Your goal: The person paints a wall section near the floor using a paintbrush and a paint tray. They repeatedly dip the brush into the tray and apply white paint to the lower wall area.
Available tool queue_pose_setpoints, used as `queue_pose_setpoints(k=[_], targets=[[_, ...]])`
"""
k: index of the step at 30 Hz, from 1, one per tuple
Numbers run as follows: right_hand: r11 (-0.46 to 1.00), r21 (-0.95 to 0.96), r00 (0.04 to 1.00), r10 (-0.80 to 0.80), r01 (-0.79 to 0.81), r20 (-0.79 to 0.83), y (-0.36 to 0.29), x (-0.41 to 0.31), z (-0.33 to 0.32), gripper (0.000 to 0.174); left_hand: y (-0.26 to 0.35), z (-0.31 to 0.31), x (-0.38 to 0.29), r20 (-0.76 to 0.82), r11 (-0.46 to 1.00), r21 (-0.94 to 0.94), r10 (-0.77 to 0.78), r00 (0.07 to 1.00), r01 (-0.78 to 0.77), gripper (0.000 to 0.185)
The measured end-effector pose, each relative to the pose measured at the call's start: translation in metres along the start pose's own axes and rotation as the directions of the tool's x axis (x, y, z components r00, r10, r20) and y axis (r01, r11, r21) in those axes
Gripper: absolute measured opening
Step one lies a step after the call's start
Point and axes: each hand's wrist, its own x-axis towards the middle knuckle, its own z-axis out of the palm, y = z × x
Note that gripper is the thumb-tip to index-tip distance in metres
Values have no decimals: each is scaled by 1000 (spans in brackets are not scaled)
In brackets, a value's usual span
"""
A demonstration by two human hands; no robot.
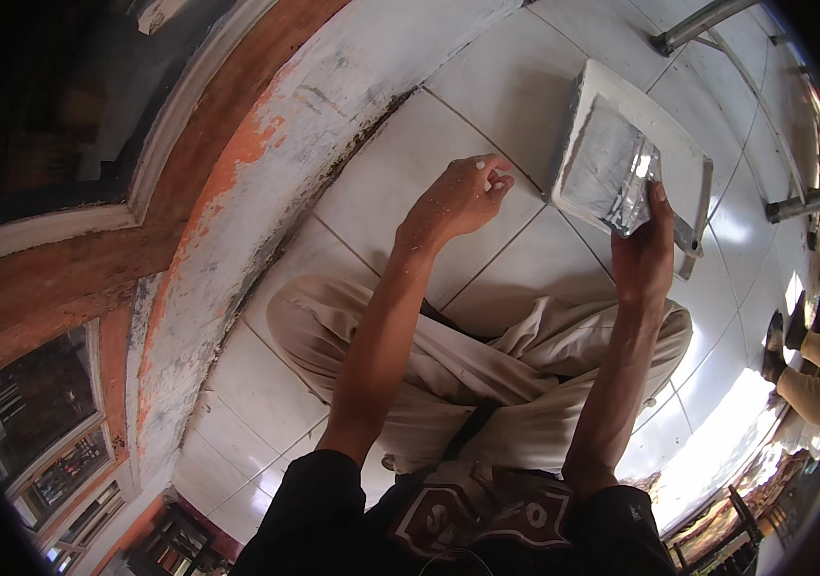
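Note:
My right hand (644, 248) is on the right, closed around a shiny, flat, grey piece (630, 176) that looks like a metal or plastic scraper blade; its exact kind I cannot tell. That piece lies over a shallow white tray (676, 147) with wet grey-white material on its surface. The tray rests on the tiled floor. Left of the tray, my left hand (464, 198) hovers with its fingers curled and white specks on fingertips and wrist. No object shows in it.
A wall base (237, 187) with peeling orange and white paint runs along the left, below wood-framed windows. Metal legs (698, 27) of a stand or ladder are at upper right. Another person's feet and lower legs (813, 360) show at the far right. My crossed legs (482, 360) are on the tiles.

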Motion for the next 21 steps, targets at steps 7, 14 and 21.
queue_pose_setpoints(k=[7,14,21], targets=[[936,-311,984,139,-168,-112,122,9,90,60,57,-167,-73,-38,971,-104,-220,975,215,34],[926,-361,991,71,-109,-117,188,28,110,43,115,-199,-112,-433,992,127,52,900,4,34],[937,-333,990,63,-103,-126,210,39,118,38,75,-168,-94,-445,978,173,-29,895,117,36]])
